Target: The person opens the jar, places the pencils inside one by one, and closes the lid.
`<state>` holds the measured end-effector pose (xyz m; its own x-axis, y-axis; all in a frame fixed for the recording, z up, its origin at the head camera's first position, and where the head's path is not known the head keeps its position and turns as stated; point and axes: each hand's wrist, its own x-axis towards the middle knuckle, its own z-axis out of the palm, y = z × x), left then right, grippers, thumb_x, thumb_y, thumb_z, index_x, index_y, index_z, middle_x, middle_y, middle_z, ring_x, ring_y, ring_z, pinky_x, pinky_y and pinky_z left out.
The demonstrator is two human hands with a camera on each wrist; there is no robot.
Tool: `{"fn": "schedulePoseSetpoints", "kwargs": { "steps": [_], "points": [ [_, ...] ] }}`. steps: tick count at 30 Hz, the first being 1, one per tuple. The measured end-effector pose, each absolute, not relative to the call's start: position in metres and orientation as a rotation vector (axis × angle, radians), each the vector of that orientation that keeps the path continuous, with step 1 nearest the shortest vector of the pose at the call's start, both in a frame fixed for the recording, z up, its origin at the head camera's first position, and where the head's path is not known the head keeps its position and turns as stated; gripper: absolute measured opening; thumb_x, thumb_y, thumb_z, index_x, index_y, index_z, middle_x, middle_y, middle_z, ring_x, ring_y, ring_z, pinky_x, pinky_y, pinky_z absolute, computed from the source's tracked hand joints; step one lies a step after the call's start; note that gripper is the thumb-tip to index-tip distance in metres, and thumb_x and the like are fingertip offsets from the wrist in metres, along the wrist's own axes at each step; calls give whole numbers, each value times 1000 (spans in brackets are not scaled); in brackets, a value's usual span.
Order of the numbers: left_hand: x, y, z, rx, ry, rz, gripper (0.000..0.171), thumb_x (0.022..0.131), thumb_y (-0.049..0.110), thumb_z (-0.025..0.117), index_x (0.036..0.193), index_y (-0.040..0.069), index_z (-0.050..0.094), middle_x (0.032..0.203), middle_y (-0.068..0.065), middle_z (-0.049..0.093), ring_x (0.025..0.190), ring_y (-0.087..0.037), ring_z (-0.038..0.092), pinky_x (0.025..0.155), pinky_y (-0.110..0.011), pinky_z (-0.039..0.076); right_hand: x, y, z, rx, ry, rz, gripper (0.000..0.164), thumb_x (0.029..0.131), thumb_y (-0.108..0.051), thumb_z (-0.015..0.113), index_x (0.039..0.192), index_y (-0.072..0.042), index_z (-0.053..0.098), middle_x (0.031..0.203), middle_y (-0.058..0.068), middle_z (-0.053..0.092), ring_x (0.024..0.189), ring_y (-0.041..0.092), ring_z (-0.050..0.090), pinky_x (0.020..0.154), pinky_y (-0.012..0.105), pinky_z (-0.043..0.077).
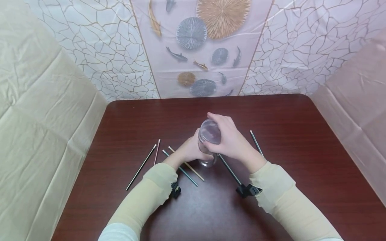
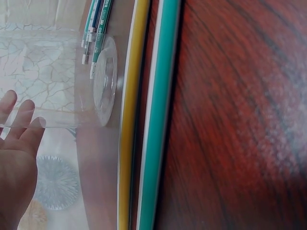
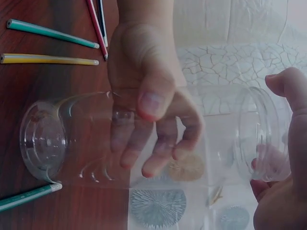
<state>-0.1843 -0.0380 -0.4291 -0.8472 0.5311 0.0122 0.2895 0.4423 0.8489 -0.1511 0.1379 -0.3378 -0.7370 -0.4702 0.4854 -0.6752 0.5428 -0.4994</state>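
A tall clear plastic jar [image 1: 210,132] stands roughly upright between both hands, near the middle of the table. My left hand [image 1: 191,147] grips its body; in the right wrist view the thumb of that left hand [image 3: 148,96] is on the near side and the fingers show through the clear wall. At the top end, my right hand [image 1: 230,137] holds round the rim; whether a clear lid sits there I cannot tell. The jar's round base [image 3: 42,141] is close to the tabletop, and a green pencil [image 3: 33,196] lies beside it. No contents show inside.
On the dark wooden table [image 1: 144,117] a yellow pencil [image 1: 194,171], a teal pencil [image 1: 188,176], a red pencil [image 1: 156,152] and a black pencil [image 1: 141,167] lie to the left. Further right is another dark green pencil [image 1: 256,142]. Patterned cloth [image 1: 114,50] hangs behind.
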Motion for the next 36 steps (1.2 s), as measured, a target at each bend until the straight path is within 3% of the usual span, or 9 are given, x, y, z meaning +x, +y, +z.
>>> {"fn": "schedulePoseSetpoints", "kwargs": {
  "steps": [7,17,36],
  "points": [
    [-184,-38,-430,739,2450,1363,103,58,33,87,138,11,26,121,-4,53,103,-14,54,89,-32,43,-150,154,-337,889,-2461,985,86,67,-23,81,137,1,38,130,15,52,116,33,42,94,44,35],
    [-183,-37,-429,857,2358,1524,81,62,16,87,124,9,36,119,-3,57,110,-14,54,94,-30,40,-144,188,-336,680,-2618,976,89,65,-24,86,138,0,40,132,15,49,120,34,38,95,48,34],
    [-185,-37,-434,861,2395,1501,79,60,22,88,122,15,39,116,6,57,108,-7,53,91,-30,42,-159,266,-375,416,-2737,828,86,68,-21,84,136,6,38,132,29,43,118,49,33,94,60,29]
  ]
}}
